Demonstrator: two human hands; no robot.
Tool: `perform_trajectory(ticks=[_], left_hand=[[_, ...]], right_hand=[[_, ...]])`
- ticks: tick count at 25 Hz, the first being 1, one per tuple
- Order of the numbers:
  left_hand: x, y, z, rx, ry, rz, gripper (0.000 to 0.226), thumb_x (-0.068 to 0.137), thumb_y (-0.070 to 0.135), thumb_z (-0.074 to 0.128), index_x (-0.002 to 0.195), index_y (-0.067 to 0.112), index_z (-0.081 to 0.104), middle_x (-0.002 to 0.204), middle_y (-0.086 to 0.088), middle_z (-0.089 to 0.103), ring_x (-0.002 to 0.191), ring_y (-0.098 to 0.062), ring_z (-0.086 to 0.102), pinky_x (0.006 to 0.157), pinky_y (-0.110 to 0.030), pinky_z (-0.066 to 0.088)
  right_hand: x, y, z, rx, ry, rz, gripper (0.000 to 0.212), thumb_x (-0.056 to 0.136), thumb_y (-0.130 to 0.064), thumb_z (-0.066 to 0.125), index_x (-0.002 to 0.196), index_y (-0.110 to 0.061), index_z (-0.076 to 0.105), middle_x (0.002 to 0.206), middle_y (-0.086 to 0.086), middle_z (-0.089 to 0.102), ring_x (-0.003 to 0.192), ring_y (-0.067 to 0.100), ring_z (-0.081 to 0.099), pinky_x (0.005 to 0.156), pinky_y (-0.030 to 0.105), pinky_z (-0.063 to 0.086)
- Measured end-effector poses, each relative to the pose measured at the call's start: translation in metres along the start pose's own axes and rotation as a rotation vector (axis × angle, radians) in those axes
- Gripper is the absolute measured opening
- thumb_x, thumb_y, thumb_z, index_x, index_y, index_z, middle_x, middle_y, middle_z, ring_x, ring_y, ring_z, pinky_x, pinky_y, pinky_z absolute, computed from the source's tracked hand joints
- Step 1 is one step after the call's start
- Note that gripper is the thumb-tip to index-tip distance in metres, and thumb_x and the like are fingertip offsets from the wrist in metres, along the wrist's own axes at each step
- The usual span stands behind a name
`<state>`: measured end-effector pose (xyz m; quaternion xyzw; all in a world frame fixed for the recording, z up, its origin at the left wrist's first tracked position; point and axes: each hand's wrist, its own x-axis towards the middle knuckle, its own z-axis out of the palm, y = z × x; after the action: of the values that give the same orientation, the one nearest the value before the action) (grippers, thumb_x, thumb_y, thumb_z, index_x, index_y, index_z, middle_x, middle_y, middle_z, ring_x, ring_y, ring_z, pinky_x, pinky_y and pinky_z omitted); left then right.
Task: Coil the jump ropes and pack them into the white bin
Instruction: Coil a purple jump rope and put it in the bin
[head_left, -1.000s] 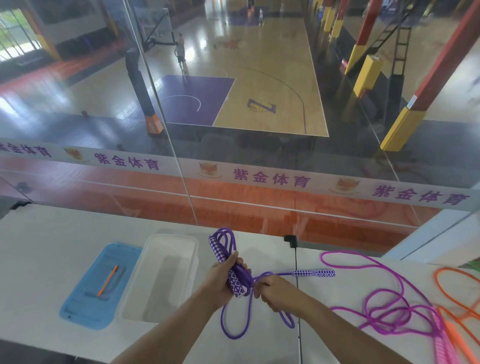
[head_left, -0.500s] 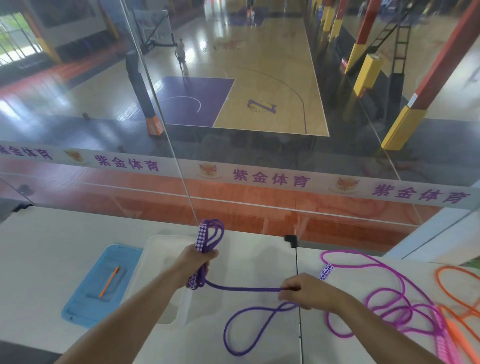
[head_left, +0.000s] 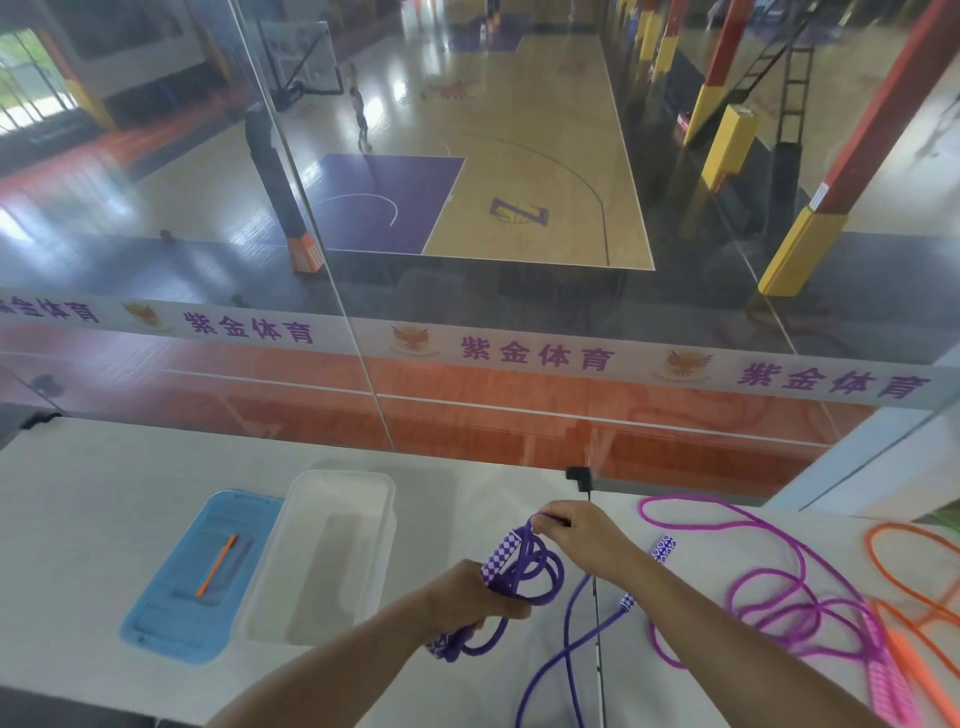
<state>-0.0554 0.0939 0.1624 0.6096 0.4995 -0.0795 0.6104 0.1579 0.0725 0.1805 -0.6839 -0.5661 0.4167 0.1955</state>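
Observation:
My left hand (head_left: 467, 597) grips the purple jump rope (head_left: 535, 571) by its checkered handle, with several loops gathered around it. Just above the coil, my right hand (head_left: 582, 535) pinches a strand of the same rope. The rest of the purple rope trails down toward me over the table, and its second checkered handle (head_left: 664, 548) lies behind my right forearm. The white bin (head_left: 291, 597) stands to the left of my hands and holds nothing.
A blue lid (head_left: 171, 618) with an orange pen (head_left: 217, 565) lies left of the bin. A loose magenta rope (head_left: 779, 597) and an orange rope (head_left: 914, 597) sprawl on the right. A glass wall runs along the table's far edge.
My left hand has come back right, off the bin, with the coil. My right hand has moved left and up to the coil, laying the stretched strand over it as another loop.

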Motion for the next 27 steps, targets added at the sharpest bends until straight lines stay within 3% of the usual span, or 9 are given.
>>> perform_trajectory(ticks=[5,7,10,13,17,19,22,24,27], left_hand=[[-0.004,-0.013,-0.007,-0.312,-0.057,-0.062,0.017,0.077,0.020,0.079,0.078,0.013,0.063,0.063,-0.002,0.058,0.054,-0.012,0.050,0.060,-0.026,0.044],[-0.006,-0.018,-0.017,-0.409,-0.091,-0.061,0.020,0.078,0.017,0.081,0.091,0.009,0.067,0.076,-0.004,0.065,0.065,-0.013,0.056,0.064,-0.025,0.048],[-0.008,-0.028,-0.039,-0.514,-0.177,-0.007,0.025,0.087,0.012,0.076,0.108,0.002,0.067,0.104,-0.016,0.073,0.087,-0.023,0.067,0.083,-0.034,0.055],[-0.013,-0.043,-0.058,-0.592,-0.185,0.019,0.007,0.091,0.009,0.072,0.089,0.008,0.065,0.085,-0.010,0.066,0.070,-0.019,0.063,0.070,-0.033,0.056],[-0.005,-0.051,-0.060,-1.103,0.001,-0.001,0.011,0.093,0.006,0.066,0.091,0.007,0.055,0.076,-0.006,0.056,0.053,-0.013,0.057,0.053,-0.029,0.055],[0.001,-0.043,-0.051,-1.195,0.091,-0.006,0.012,0.095,0.010,0.064,0.086,0.008,0.055,0.070,-0.005,0.055,0.050,-0.012,0.055,0.052,-0.028,0.053],[0.007,-0.024,-0.028,-1.091,0.186,0.007,0.017,0.095,0.014,0.067,0.083,0.006,0.057,0.065,-0.007,0.055,0.053,-0.016,0.054,0.058,-0.031,0.047],[0.005,-0.013,-0.015,-1.042,0.209,0.039,0.019,0.094,0.018,0.070,0.085,0.005,0.060,0.066,-0.008,0.057,0.056,-0.016,0.053,0.059,-0.031,0.045],[-0.001,-0.002,-0.010,-1.048,0.200,0.081,0.022,0.091,0.023,0.074,0.088,0.003,0.064,0.067,-0.009,0.056,0.056,-0.017,0.052,0.054,-0.028,0.046]], right_hand=[[0.000,0.001,0.000,-0.009,0.018,0.008,0.017,0.099,-0.036,0.058,0.098,-0.025,0.071,0.086,-0.015,0.068,0.084,0.005,0.063,0.069,0.014,0.046],[-0.002,0.006,-0.005,-0.010,0.019,0.023,0.018,0.097,-0.039,0.061,0.094,-0.024,0.071,0.084,-0.011,0.067,0.079,0.007,0.062,0.067,0.015,0.045],[-0.004,0.017,-0.016,-0.035,0.023,0.052,0.020,0.096,-0.040,0.062,0.091,-0.023,0.070,0.082,-0.004,0.066,0.073,0.008,0.058,0.068,0.021,0.044],[-0.006,0.029,-0.029,-0.014,0.143,0.096,0.022,0.100,-0.037,0.057,0.095,-0.019,0.070,0.078,-0.004,0.064,0.073,0.010,0.058,0.067,0.023,0.043],[-0.012,0.035,-0.024,0.089,0.315,0.203,0.022,0.105,-0.027,0.047,0.096,-0.020,0.067,0.084,-0.006,0.064,0.075,0.013,0.059,0.062,0.025,0.041],[-0.013,0.020,-0.003,0.167,0.216,0.238,0.026,0.106,-0.024,0.042,0.097,-0.020,0.066,0.080,-0.009,0.060,0.061,0.006,0.051,0.055,0.019,0.039],[-0.014,-0.011,0.029,0.194,0.060,0.160,0.027,0.105,-0.024,0.042,0.093,-0.020,0.067,0.069,-0.011,0.052,0.054,0.001,0.044,0.053,0.017,0.035],[-0.016,-0.029,0.042,0.123,-0.016,0.071,0.028,0.105,-0.027,0.041,0.091,-0.021,0.065,0.071,-0.012,0.053,0.060,0.000,0.048,0.056,0.013,0.036],[-0.018,-0.042,0.047,0.032,-0.117,-0.025,0.027,0.106,-0.028,0.039,0.092,-0.026,0.062,0.089,-0.013,0.062,0.081,0.000,0.058,0.066,0.011,0.044]])
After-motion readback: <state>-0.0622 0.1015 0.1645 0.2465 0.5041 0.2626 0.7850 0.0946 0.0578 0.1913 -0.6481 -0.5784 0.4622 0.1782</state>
